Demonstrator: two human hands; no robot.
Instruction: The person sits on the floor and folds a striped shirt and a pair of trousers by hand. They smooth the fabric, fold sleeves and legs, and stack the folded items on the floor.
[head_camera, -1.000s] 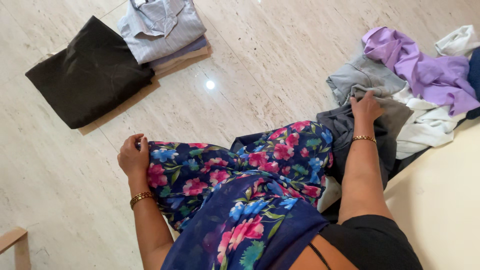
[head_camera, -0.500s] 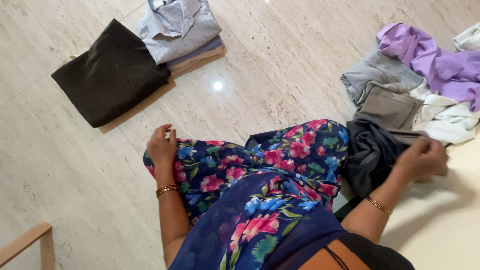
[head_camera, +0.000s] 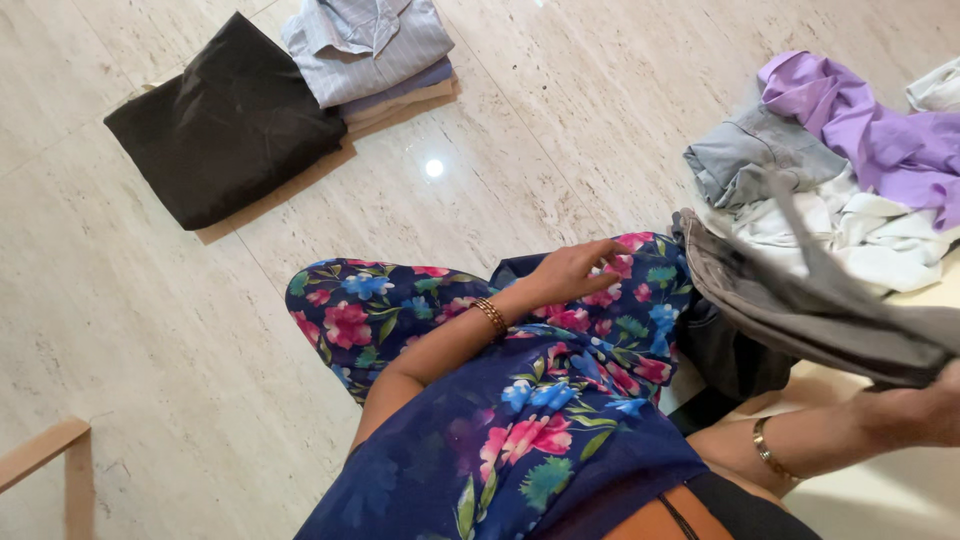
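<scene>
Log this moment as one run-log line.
right hand: grip on grey garment, lifted off clothes pile | left hand: open, reaching across floral lap | folded stack: on floor

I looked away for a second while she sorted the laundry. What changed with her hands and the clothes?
The right hand has pulled the grey garment off the unfolded pile and lifts it toward her. The left hand left her knee and reaches across her lap toward it. The black folded cloth and folded shirt stack stayed put.
</scene>
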